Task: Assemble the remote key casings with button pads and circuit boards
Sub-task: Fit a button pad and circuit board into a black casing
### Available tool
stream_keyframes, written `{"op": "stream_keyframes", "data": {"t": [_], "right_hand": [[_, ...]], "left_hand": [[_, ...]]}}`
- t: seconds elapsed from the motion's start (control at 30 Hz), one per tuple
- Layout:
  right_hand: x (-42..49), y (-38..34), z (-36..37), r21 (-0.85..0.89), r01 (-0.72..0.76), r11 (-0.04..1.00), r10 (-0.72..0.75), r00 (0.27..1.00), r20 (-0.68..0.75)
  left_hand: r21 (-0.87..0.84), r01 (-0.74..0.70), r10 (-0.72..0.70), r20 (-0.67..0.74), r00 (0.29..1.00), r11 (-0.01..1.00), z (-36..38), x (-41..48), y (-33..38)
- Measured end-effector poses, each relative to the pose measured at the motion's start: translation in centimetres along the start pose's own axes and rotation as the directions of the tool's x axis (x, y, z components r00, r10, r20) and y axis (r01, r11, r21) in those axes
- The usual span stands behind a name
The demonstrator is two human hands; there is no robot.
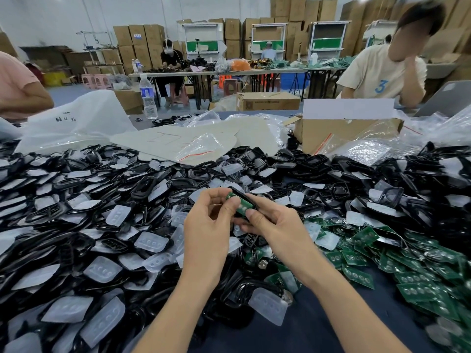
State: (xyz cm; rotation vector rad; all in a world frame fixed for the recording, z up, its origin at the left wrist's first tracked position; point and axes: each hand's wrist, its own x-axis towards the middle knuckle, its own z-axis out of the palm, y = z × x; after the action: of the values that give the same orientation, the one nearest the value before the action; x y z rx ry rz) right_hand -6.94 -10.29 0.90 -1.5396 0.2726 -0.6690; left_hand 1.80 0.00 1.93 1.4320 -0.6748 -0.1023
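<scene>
My left hand and my right hand meet above the middle of the table. Together they hold a black key casing with a green circuit board lying in it. My left thumb presses on the board's upper end and my right thumb on its lower end. A large heap of black casings mixed with translucent white button pads covers the left and middle of the table. Loose green circuit boards lie in a pile at the right.
An open cardboard box and clear plastic bags sit behind the heap. A water bottle stands at the far edge. A person in a cream shirt sits opposite at the right, another sleeve shows at the left.
</scene>
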Motion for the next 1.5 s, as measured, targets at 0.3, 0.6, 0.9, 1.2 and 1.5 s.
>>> {"op": "stream_keyframes", "data": {"t": [0.3,0.6,0.9,1.2,1.5], "right_hand": [[-0.12,-0.20,0.19,-0.001,0.021,1.000,-0.021,1.000,0.008],[-0.32,-0.28,0.24,-0.026,0.030,0.999,-0.030,1.000,0.007],[-0.33,-0.32,0.34,-0.008,0.044,0.999,-0.044,0.999,-0.010],[-0.30,-0.28,0.29,0.009,0.040,0.999,-0.040,0.999,-0.016],[-0.30,-0.38,0.15,0.039,0.033,0.999,-0.032,0.999,-0.007]], "left_hand": [[-0.026,-0.009,0.009,-0.027,1.000,1.000,0.24,-0.05,-0.20],[0.070,-0.049,0.052,-0.047,0.998,0.996,0.27,-0.19,-0.21],[0.071,-0.066,0.070,-0.066,0.995,0.995,0.29,-0.30,-0.07],[0.020,-0.054,0.055,-0.052,0.997,0.998,0.22,-0.19,0.05],[-0.041,-0.026,0.024,-0.053,0.998,0.999,0.17,-0.13,0.13]]}}
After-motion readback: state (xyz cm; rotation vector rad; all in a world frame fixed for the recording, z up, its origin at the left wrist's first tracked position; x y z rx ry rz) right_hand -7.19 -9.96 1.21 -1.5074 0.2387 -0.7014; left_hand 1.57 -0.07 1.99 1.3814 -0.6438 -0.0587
